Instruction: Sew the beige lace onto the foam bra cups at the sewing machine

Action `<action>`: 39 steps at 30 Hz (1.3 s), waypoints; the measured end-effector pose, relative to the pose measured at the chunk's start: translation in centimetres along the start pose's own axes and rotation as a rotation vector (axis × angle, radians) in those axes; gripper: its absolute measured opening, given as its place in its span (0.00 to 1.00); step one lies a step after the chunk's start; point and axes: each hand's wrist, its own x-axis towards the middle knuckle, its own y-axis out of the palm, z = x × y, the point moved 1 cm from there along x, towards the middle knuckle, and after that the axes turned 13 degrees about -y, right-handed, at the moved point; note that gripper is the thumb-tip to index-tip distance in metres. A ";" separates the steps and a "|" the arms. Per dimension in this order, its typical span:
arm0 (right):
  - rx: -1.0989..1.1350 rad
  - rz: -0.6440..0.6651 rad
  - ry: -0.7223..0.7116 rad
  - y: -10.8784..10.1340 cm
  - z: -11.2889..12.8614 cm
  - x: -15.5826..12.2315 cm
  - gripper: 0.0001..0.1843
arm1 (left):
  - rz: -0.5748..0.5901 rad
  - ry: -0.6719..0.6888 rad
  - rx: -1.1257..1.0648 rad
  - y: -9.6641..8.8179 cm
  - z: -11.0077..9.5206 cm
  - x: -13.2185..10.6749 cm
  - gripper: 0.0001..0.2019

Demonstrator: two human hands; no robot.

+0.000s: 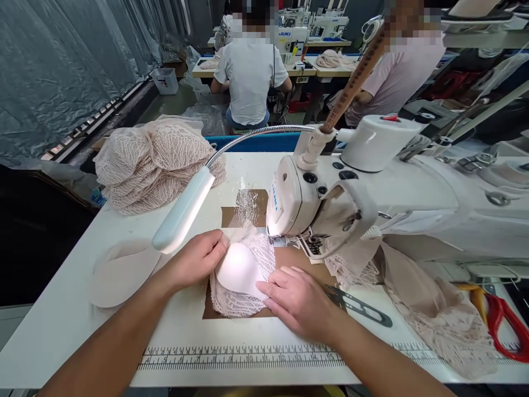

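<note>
A smooth pale pink bra cup pad point(239, 268) lies on patterned lace fabric point(237, 307) beside the sewing machine's needle area. My left hand point(202, 255) pinches the upper left edge of the lace and pad, thumb on top. At the lower right, my right hand point(303, 302) grips the tapered corner of the pad between thumb and fingers; the underside is hidden. The white sewing machine point(297, 198) stands just behind, its needle hard to make out. Black thread snips point(363, 307) lie right of my right hand.
Stacked lace pieces point(157, 162) sit at the back left, more pads point(124, 275) at the left. A lamp point(184, 209) hangs low over the table. Sewn lace point(438, 314) and red-handled scissors point(504, 325) lie right. A ruler strip point(243, 357) runs along the front; two people sit beyond.
</note>
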 end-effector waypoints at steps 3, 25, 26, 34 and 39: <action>-0.005 0.011 -0.002 -0.1 -0.1 0.0 0.11 | 0.308 -0.065 -0.506 1.1 -0.2 0.2 0.14; 0.016 -0.058 0.005 0.4 -0.4 -0.2 0.11 | -0.029 -0.020 0.194 0.9 -1.3 -1.2 0.13; 0.013 -0.053 0.011 0.4 -0.4 -0.2 0.11 | -0.016 -0.025 0.187 0.9 -1.2 -1.2 0.11; -0.013 0.025 0.015 0.3 0.0 -0.2 0.11 | 0.018 -0.029 0.221 0.5 -1.8 -2.0 0.09; -0.006 0.038 0.005 0.1 0.0 -0.1 0.10 | -0.374 0.241 0.285 0.5 -2.5 -2.3 0.11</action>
